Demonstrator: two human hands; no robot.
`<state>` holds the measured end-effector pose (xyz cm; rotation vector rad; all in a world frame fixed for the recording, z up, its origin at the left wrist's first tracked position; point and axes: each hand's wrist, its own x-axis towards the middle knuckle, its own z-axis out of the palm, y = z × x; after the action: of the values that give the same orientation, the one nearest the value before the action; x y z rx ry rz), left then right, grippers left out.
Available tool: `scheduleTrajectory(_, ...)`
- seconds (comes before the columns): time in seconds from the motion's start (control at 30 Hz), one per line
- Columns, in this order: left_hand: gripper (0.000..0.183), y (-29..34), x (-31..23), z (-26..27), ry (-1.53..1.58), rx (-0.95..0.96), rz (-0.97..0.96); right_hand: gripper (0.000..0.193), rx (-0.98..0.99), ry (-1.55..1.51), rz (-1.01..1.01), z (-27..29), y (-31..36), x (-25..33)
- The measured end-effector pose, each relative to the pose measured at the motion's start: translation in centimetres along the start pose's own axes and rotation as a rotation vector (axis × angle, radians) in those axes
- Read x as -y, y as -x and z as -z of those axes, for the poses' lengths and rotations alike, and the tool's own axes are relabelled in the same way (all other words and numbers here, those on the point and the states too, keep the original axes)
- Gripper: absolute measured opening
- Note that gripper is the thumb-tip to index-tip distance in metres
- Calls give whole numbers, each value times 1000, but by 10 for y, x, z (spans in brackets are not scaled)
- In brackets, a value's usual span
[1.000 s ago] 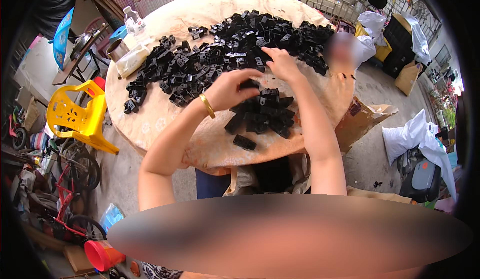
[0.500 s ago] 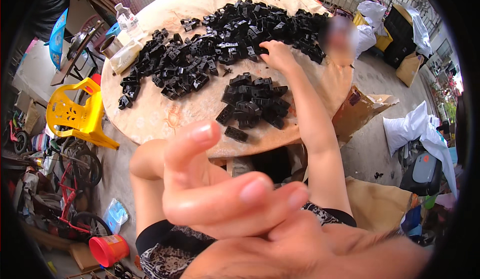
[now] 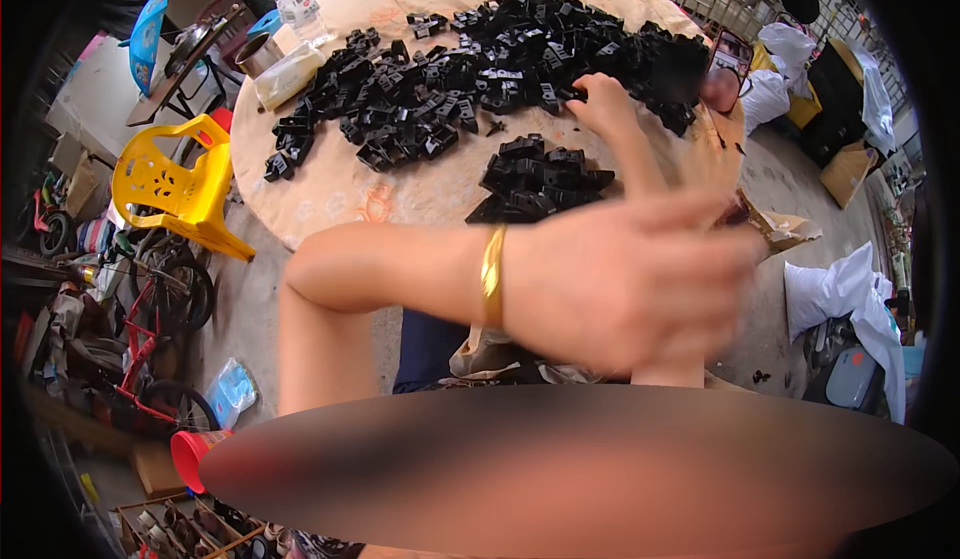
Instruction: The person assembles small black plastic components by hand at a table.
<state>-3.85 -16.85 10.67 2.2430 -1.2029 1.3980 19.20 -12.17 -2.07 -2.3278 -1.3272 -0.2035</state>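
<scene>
My left arm reaches across in front of me, bent at the elbow, with a gold bracelet (image 3: 491,277) round its wrist. My left hand (image 3: 630,284) hangs in the air, near me and in front of my right forearm; motion smears its fingers. Farther off, my right hand (image 3: 607,106) rests at the near edge of a large pile of black plastic parts (image 3: 540,44). Its thumb and forefinger curl around a black part there, partly hidden by the hand. A smaller heap of the same parts (image 3: 540,179) sits nearer me, its lower side hidden behind my left wrist.
A phone (image 3: 731,56) stands at the right of the round cloth-covered table (image 3: 320,199). A plastic bottle (image 3: 297,4), a metal cup (image 3: 258,56) and a white roll-shaped packet (image 3: 288,77) are at its left. A yellow chair (image 3: 175,184) stands left. A blurred patch covers the lower view.
My left hand has swung from close in front of the camera, fingers bent, out to the right across my right forearm. My right hand stays at the pile. The view has shifted slightly.
</scene>
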Motion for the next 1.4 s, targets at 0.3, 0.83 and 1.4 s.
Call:
scheduleTrajectory(0.3,26,145,178,-11,-490,787,792,33,-156,-213,-93,3,-2,8)
scheduleTrajectory(0.83,26,158,162,-1,-31,-53,1224,42,-218,-446,-50,1,-2,14)
scheduleTrajectory(1.4,38,164,112,17,1065,-609,1361,29,-116,-1055,258,16,23,69)
